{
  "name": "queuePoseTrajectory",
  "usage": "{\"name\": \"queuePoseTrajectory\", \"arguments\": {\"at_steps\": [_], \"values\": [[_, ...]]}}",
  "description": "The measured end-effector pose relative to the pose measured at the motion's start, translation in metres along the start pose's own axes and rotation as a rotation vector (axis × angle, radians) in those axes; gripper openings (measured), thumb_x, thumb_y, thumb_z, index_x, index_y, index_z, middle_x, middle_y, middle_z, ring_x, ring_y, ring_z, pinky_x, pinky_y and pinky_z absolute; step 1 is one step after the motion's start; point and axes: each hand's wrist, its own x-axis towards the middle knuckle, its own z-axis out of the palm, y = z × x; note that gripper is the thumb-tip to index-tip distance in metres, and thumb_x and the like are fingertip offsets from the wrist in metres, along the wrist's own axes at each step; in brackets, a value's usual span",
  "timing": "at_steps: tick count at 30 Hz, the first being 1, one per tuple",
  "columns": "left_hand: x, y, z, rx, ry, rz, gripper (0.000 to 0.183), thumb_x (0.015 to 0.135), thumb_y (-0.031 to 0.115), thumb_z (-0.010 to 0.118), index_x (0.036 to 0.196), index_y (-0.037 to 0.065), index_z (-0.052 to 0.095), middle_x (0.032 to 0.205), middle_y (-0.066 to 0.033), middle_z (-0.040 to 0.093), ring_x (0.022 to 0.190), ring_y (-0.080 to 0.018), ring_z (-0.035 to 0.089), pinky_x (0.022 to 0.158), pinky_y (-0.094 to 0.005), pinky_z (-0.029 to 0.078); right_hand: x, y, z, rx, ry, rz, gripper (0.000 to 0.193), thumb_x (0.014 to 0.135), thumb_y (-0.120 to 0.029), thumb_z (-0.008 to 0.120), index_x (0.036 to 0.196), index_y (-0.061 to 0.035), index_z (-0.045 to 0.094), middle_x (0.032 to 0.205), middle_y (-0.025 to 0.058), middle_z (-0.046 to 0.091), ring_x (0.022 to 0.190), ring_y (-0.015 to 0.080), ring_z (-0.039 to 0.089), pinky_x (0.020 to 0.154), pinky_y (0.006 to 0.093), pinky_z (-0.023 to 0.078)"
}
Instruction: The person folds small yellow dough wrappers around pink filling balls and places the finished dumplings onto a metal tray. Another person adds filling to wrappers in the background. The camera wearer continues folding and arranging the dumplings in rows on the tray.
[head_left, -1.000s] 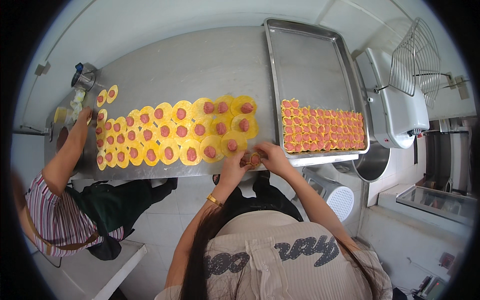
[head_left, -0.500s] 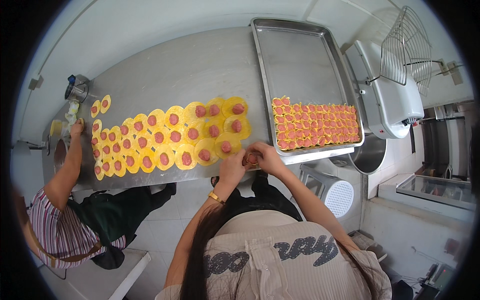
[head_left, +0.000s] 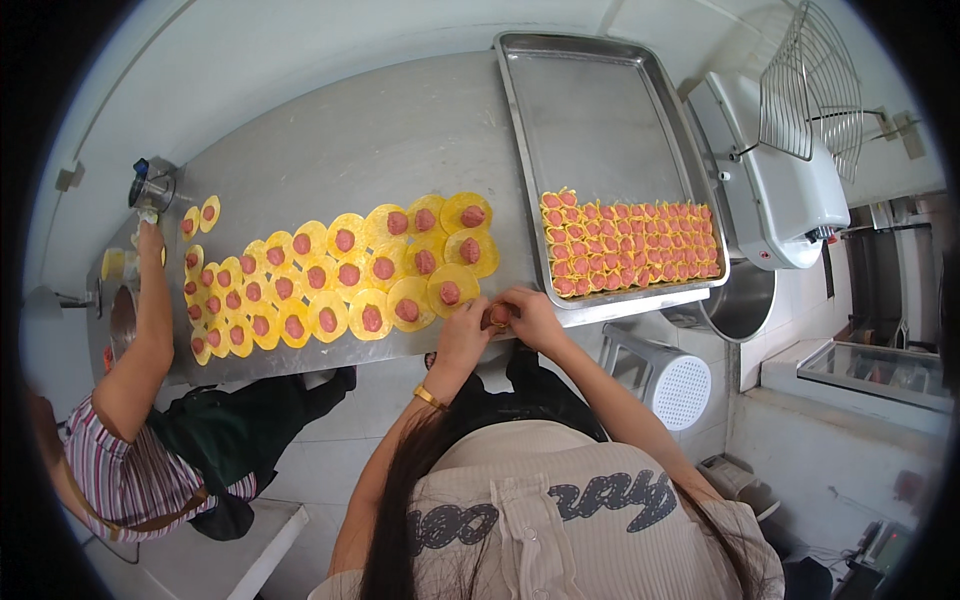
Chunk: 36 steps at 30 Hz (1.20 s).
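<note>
Just past the table's front edge, my left hand (head_left: 463, 340) and my right hand (head_left: 534, 318) are closed together around one open-topped dumpling (head_left: 500, 314). Its pink meat filling shows between my fingertips, with the yellow wrapper gathered about it and mostly hidden. Beside my left hand, a flat round yellow wrapper (head_left: 443, 305) carries a lump of pink meat. Several more such wrappers (head_left: 345, 240) spread leftward in overlapping rows. To the right of my right hand, rows of shaped dumplings (head_left: 630, 245) fill the near part of a metal tray (head_left: 605, 120).
Under all this lies a steel table (head_left: 330, 145). A co-worker's arm (head_left: 152, 300) reaches over its left end, near a clear jar (head_left: 152, 185). Right of the tray stands a white machine (head_left: 770, 170) with a wire guard (head_left: 815, 90). A plastic stool (head_left: 680, 390) sits below.
My fingers have shifted slightly around the dumpling, and its meat top now shows more plainly. At the left, the co-worker's hand has moved farther away, toward the clear jar.
</note>
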Motion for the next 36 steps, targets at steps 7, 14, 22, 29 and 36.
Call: {"name": "queuePoseTrajectory", "arguments": {"at_steps": [7,14,22,29,36], "values": [[-0.006,0.001,0.002,-0.177,0.021,-0.112,0.031,0.072,0.001,0.074,0.098,0.003,0.059,0.086,-0.0120,0.068,0.077,-0.0243,0.069,0.068,-0.0331,0.053,-0.014,-0.005,0.000,-0.098,0.165,-0.088,0.030,0.068,0.004,0.060,0.096,-0.0024,0.064,0.088,0.0159,0.061,0.084,0.0361,0.061,0.071,0.0429,0.049],[-0.004,-0.003,0.003,-0.066,0.032,-0.020,0.031,0.073,0.003,0.074,0.099,0.004,0.059,0.082,-0.0112,0.068,0.074,-0.0245,0.069,0.065,-0.0337,0.053,-0.007,-0.003,0.007,-0.028,0.132,-0.011,0.027,0.067,0.005,0.059,0.093,-0.0009,0.066,0.085,0.0156,0.062,0.083,0.0363,0.061,0.072,0.0416,0.049],[-0.005,-0.001,0.000,-0.084,0.057,-0.099,0.032,0.072,0.004,0.074,0.101,0.004,0.060,0.086,-0.0123,0.067,0.079,-0.0254,0.068,0.069,-0.0329,0.053,-0.013,-0.007,0.004,-0.054,0.185,-0.073,0.034,0.069,0.005,0.058,0.101,-0.0027,0.065,0.097,0.0161,0.062,0.088,0.0364,0.061,0.074,0.0413,0.049],[-0.001,-0.009,-0.006,-0.066,0.020,0.043,0.034,0.073,0.000,0.072,0.104,0.004,0.061,0.094,-0.0117,0.065,0.084,-0.0264,0.067,0.074,-0.0340,0.054,-0.013,-0.007,0.004,-0.053,0.089,0.037,0.033,0.070,0.003,0.060,0.103,-0.0022,0.062,0.094,0.0160,0.059,0.090,0.0369,0.060,0.075,0.0424,0.049],[-0.002,-0.005,-0.001,-0.058,0.091,0.056,0.031,0.073,0.002,0.072,0.102,0.004,0.061,0.092,-0.0128,0.065,0.084,-0.0280,0.067,0.073,-0.0352,0.053,-0.014,-0.004,0.010,-0.037,0.174,0.017,0.036,0.069,0.007,0.057,0.103,-0.0027,0.063,0.094,0.0151,0.059,0.085,0.0369,0.060,0.073,0.0419,0.049]]}}
